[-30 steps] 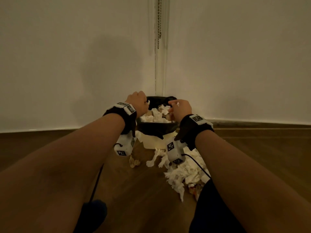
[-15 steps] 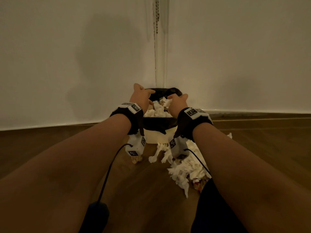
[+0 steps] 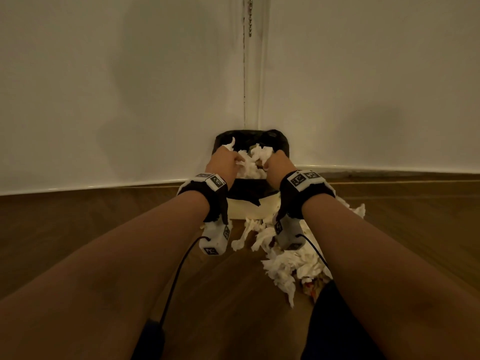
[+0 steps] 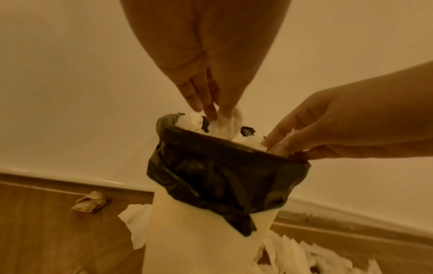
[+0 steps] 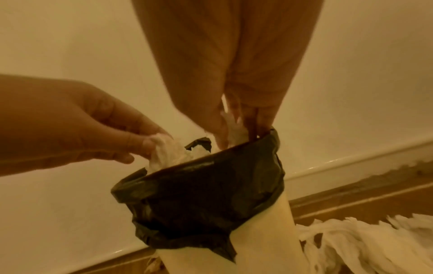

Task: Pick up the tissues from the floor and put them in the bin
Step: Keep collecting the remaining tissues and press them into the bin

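Observation:
A white bin (image 3: 255,210) with a black liner (image 4: 218,170) stands in the corner of the room, piled high with crumpled white tissues (image 3: 253,162). Both hands are over its mouth. My left hand (image 3: 233,159) pinches a tissue (image 4: 225,126) at the left of the opening. At the right rim my right hand (image 3: 270,162) pinches another tissue (image 5: 235,129), its fingers touching the liner (image 5: 211,189). More white tissues (image 3: 288,266) lie heaped on the wooden floor in front of and to the right of the bin.
White walls meet right behind the bin, and a beaded cord (image 3: 250,16) hangs in the corner. A crumpled brown paper ball (image 4: 89,202) lies left of the bin. Black cables (image 3: 176,276) trail from my wrists over the floor.
Both hands have moved forward from the bin's near edge to over its opening, each with a tissue. The head view has dropped lower and closer.

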The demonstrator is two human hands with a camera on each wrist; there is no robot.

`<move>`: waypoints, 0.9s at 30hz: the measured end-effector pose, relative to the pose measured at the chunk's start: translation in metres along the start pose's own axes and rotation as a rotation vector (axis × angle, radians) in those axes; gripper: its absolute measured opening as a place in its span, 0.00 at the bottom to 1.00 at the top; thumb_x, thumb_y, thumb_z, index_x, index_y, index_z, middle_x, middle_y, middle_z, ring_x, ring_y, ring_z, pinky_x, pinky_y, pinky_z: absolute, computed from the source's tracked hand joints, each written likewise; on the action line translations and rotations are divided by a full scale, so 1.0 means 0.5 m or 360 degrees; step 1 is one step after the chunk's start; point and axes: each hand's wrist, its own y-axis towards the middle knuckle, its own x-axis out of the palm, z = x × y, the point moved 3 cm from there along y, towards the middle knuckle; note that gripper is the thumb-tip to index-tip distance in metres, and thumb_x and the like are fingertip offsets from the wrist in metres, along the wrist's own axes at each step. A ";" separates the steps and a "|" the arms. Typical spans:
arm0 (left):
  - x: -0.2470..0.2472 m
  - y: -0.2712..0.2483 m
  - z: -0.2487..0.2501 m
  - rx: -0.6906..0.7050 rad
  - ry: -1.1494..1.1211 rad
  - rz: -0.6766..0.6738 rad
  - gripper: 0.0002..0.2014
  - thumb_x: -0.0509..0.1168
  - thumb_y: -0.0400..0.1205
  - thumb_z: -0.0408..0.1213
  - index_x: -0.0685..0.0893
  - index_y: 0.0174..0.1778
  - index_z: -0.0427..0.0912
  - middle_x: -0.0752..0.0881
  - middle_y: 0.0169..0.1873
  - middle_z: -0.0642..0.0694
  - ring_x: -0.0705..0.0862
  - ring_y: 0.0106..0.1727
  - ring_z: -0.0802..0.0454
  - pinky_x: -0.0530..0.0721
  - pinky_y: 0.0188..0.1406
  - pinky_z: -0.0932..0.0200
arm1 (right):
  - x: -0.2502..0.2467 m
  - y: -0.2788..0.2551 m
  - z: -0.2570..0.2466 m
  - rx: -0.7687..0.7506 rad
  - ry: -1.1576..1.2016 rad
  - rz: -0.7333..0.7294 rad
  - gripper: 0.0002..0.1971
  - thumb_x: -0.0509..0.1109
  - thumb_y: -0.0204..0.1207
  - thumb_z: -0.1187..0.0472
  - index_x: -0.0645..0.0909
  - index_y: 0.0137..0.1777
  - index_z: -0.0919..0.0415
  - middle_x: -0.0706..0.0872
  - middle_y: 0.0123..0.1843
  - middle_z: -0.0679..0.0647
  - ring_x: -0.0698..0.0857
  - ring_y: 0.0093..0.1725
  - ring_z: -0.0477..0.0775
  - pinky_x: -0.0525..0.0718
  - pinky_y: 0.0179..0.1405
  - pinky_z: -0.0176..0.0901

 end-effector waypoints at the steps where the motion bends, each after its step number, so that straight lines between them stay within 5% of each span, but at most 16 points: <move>1: 0.014 -0.001 -0.002 0.0023 0.0078 -0.0142 0.15 0.57 0.85 0.36 0.82 0.64 0.37 0.78 0.65 0.35 0.79 0.62 0.41 0.73 0.60 0.58 | 0.013 -0.001 0.000 0.0009 -0.0022 -0.0099 0.20 0.59 0.81 0.65 0.71 0.73 0.68 0.70 0.74 0.66 0.72 0.72 0.63 0.73 0.71 0.48; 4: 0.049 -0.017 0.000 0.0098 0.0354 -0.0457 0.18 0.48 0.88 0.41 0.80 0.54 0.36 0.81 0.56 0.38 0.80 0.54 0.43 0.77 0.53 0.50 | 0.035 -0.007 -0.007 0.0034 -0.0222 -0.0336 0.23 0.60 0.82 0.61 0.68 0.76 0.65 0.68 0.77 0.62 0.70 0.75 0.62 0.65 0.77 0.54; 7: 0.053 -0.031 0.000 0.0128 0.0520 -0.0423 0.17 0.44 0.88 0.47 0.75 0.46 0.45 0.83 0.52 0.42 0.79 0.49 0.46 0.70 0.51 0.52 | 0.032 -0.008 -0.008 0.0063 -0.0179 -0.0350 0.21 0.61 0.81 0.61 0.68 0.74 0.63 0.72 0.74 0.60 0.72 0.74 0.61 0.60 0.78 0.59; 9: 0.034 -0.033 -0.009 0.0126 0.0502 -0.0253 0.17 0.45 0.87 0.47 0.77 0.57 0.47 0.80 0.57 0.45 0.79 0.56 0.46 0.69 0.58 0.49 | 0.018 -0.012 -0.009 0.0105 -0.0129 -0.0184 0.22 0.63 0.79 0.61 0.67 0.73 0.60 0.73 0.73 0.58 0.71 0.74 0.61 0.52 0.79 0.65; 11: 0.001 -0.033 -0.029 0.0125 0.0395 -0.0015 0.17 0.46 0.86 0.45 0.73 0.66 0.50 0.76 0.60 0.46 0.78 0.59 0.45 0.68 0.61 0.46 | -0.003 -0.018 -0.016 0.0098 -0.0206 0.0099 0.26 0.65 0.76 0.60 0.66 0.74 0.59 0.69 0.74 0.60 0.69 0.74 0.63 0.58 0.77 0.63; 14: -0.046 -0.041 -0.080 0.0033 0.0245 0.0228 0.14 0.50 0.85 0.42 0.74 0.63 0.49 0.76 0.59 0.44 0.80 0.56 0.43 0.70 0.59 0.47 | -0.028 -0.037 -0.051 -0.0068 -0.0172 0.0575 0.23 0.66 0.75 0.60 0.71 0.70 0.59 0.71 0.70 0.60 0.70 0.69 0.63 0.71 0.68 0.56; 16: -0.060 -0.053 -0.132 -0.0107 0.0261 0.0231 0.13 0.53 0.83 0.38 0.75 0.62 0.49 0.76 0.58 0.43 0.80 0.56 0.41 0.71 0.59 0.46 | -0.007 -0.055 -0.092 -0.0232 -0.0109 0.0663 0.20 0.65 0.75 0.60 0.75 0.67 0.58 0.74 0.67 0.60 0.72 0.67 0.62 0.73 0.66 0.54; 20: -0.042 -0.090 -0.227 -0.0358 0.0375 -0.0170 0.14 0.56 0.83 0.37 0.77 0.63 0.47 0.77 0.61 0.40 0.79 0.60 0.39 0.74 0.60 0.47 | 0.113 -0.067 -0.165 -0.0389 0.0030 0.0341 0.16 0.58 0.80 0.60 0.75 0.66 0.60 0.75 0.66 0.60 0.71 0.68 0.62 0.74 0.63 0.53; 24: 0.025 -0.134 -0.273 -0.0298 0.0544 -0.0707 0.16 0.55 0.84 0.36 0.78 0.67 0.41 0.80 0.66 0.38 0.79 0.65 0.40 0.76 0.62 0.52 | 0.264 -0.052 -0.195 -0.0295 0.0023 -0.0229 0.17 0.55 0.83 0.61 0.70 0.70 0.63 0.70 0.73 0.62 0.68 0.72 0.64 0.67 0.71 0.53; 27: 0.075 -0.147 -0.304 -0.0328 0.0557 -0.0832 0.18 0.55 0.84 0.33 0.78 0.69 0.41 0.79 0.66 0.39 0.79 0.66 0.41 0.75 0.63 0.53 | 0.360 -0.048 -0.200 -0.0235 0.0061 -0.0509 0.23 0.55 0.84 0.56 0.62 0.77 0.60 0.64 0.78 0.62 0.65 0.76 0.65 0.64 0.76 0.57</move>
